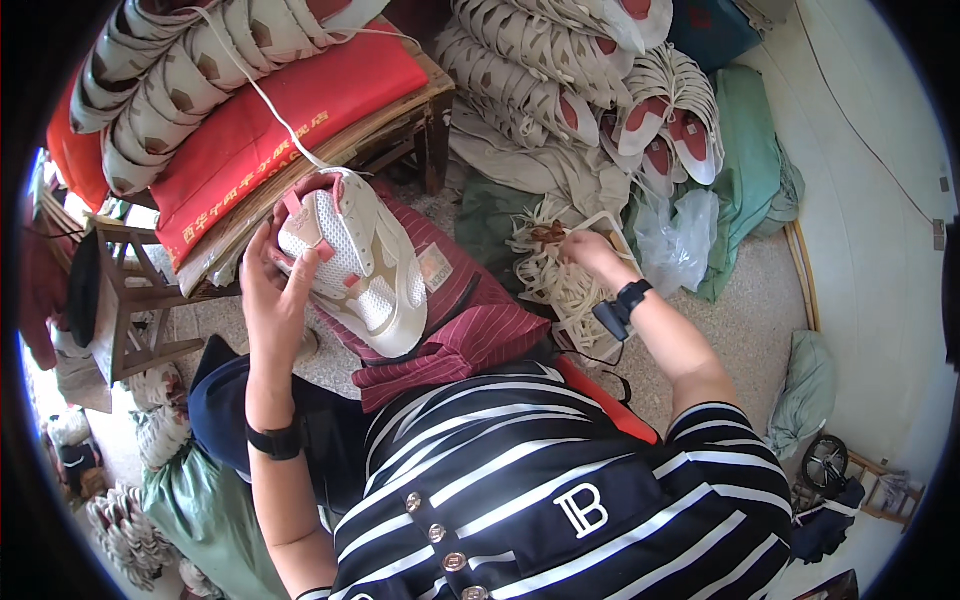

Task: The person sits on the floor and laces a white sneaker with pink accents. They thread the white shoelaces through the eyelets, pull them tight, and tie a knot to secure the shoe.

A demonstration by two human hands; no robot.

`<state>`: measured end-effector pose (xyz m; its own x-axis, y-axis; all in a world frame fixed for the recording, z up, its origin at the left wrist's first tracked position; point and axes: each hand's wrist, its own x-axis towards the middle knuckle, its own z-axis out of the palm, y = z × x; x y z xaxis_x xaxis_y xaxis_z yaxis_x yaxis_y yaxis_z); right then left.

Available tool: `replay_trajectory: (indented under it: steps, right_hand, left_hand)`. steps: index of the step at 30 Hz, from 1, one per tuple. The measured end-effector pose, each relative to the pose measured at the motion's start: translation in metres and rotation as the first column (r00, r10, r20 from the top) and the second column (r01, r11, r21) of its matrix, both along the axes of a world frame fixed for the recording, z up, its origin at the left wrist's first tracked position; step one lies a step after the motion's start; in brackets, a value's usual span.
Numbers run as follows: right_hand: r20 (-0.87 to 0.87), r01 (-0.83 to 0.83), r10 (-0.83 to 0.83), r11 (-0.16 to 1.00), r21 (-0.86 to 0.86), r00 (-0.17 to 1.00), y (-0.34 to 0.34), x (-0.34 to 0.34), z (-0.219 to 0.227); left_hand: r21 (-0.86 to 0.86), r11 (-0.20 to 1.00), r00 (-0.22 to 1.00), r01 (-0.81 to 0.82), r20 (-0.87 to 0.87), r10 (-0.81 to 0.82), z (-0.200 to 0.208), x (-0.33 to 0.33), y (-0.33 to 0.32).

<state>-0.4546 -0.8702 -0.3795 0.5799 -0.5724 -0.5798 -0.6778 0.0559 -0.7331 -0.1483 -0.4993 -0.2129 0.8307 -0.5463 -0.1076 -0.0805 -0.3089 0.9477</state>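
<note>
My left hand (275, 300) grips a white and beige shoe upper (345, 250) with pink tabs, thumb on its near side. The upper rests tilted over the maroon striped cloth on my lap, and a white shoelace (258, 95) runs up from its collar. To the right, my right hand (597, 255) reaches into a white basket (612, 230) heaped with cream shoelaces (565, 285). Its fingers are curled together on the laces, their tips partly hidden. A small reddish-brown bundle (547, 232) lies among the laces beside the fingertips.
A wooden bench (435, 110) with a red bag (300, 130) carries nested shoe uppers (215, 85) at the upper left. More stacked uppers (540, 75) lie at the far side. A clear plastic bag (680, 235) sits right of the basket, with green sacking (745, 170) beyond it.
</note>
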Motion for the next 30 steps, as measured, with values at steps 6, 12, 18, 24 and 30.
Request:
replay_trajectory:
  steps: [6,12,18,24,30]
  right_hand:
    - [0.305,-0.312,0.202,0.874,0.374,0.931,0.055,0.091,0.187]
    - [0.586,-0.664,0.497,0.742,0.095,0.639,0.125,0.138,0.278]
    - [0.312,-0.384,0.574,0.777,-0.499,0.757,0.105,0.153,0.286]
    - [0.185,-0.292,0.615,0.59,-0.753,0.766,0.087,0.158,0.266]
    - [0.37,-0.545,0.668,0.743,-0.389,0.646,0.129,0.161,0.276]
  left_hand:
    - [-0.245,0.959,0.967,0.144,0.238,-0.085,0.062,-0.035,-0.037]
    - [-0.653,0.661,0.703,0.369,-0.269,-0.658,0.074,-0.059,-0.046]
    - [-0.12,0.913,0.89,0.389,-0.206,-0.406,0.068,-0.041,0.023]
    - [-0.061,0.944,0.918,0.324,-0.22,-0.33,0.071,-0.046,0.038]
    - [-0.154,0.965,0.974,0.213,-0.052,-0.223,0.067,-0.05,0.008]
